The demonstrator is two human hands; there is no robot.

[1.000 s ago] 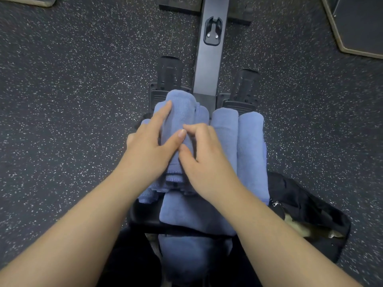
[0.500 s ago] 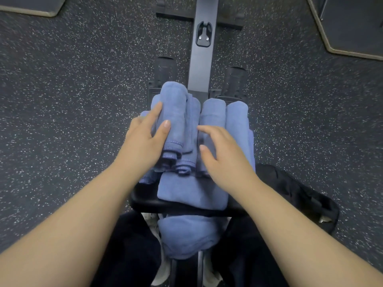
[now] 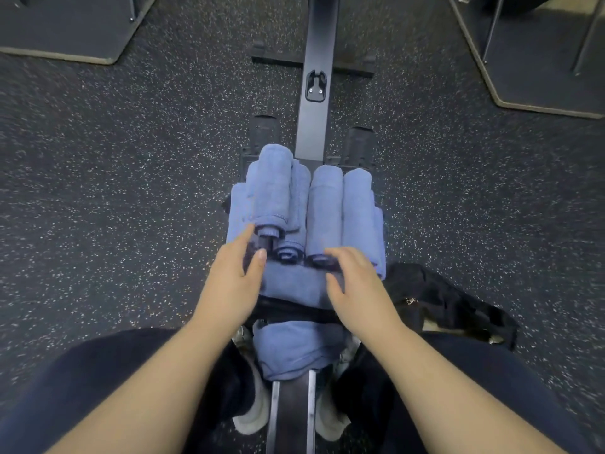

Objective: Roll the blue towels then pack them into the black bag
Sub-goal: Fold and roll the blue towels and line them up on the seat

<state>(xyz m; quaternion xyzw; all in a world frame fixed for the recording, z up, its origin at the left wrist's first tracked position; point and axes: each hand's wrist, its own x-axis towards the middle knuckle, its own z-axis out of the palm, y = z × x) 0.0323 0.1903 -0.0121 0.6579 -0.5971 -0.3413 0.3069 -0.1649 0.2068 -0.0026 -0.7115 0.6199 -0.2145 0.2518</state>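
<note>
Four rolled blue towels [image 3: 307, 204] lie side by side on the black seat [image 3: 294, 311] of a rowing machine, their lengths running along the grey rail [image 3: 316, 93] that stretches away from the person; the leftmost roll [image 3: 273, 185] sits highest, stacked over the others, and the two on the right [image 3: 342, 208] lie flat and touching; their spiral ends face the person at the seat's near edge; under them a flat blue towel [image 3: 294, 285] is spread over the seat, and more blue cloth [image 3: 298, 352] hangs below the seat's near edge, down between the person's knees; the left hand [image 3: 229, 283] hovers at the near left corner of the pile, fingers straight and relaxed, the forefinger tip just touching the side of the stacked roll, gripping nothing; the right hand [image 3: 357, 286] is at the near right corner, fingers loosely bent over the end of the third roll and the flat towel, and whether it actually pinches cloth I cannot tell; the black bag [image 3: 448, 306] lies crumpled on the speckled floor [image 3: 114, 208] just right of the seat, a small metal zip pull showing near its left edge; dark mats [image 3: 65, 27] sit at the far corners of the floor.
</note>
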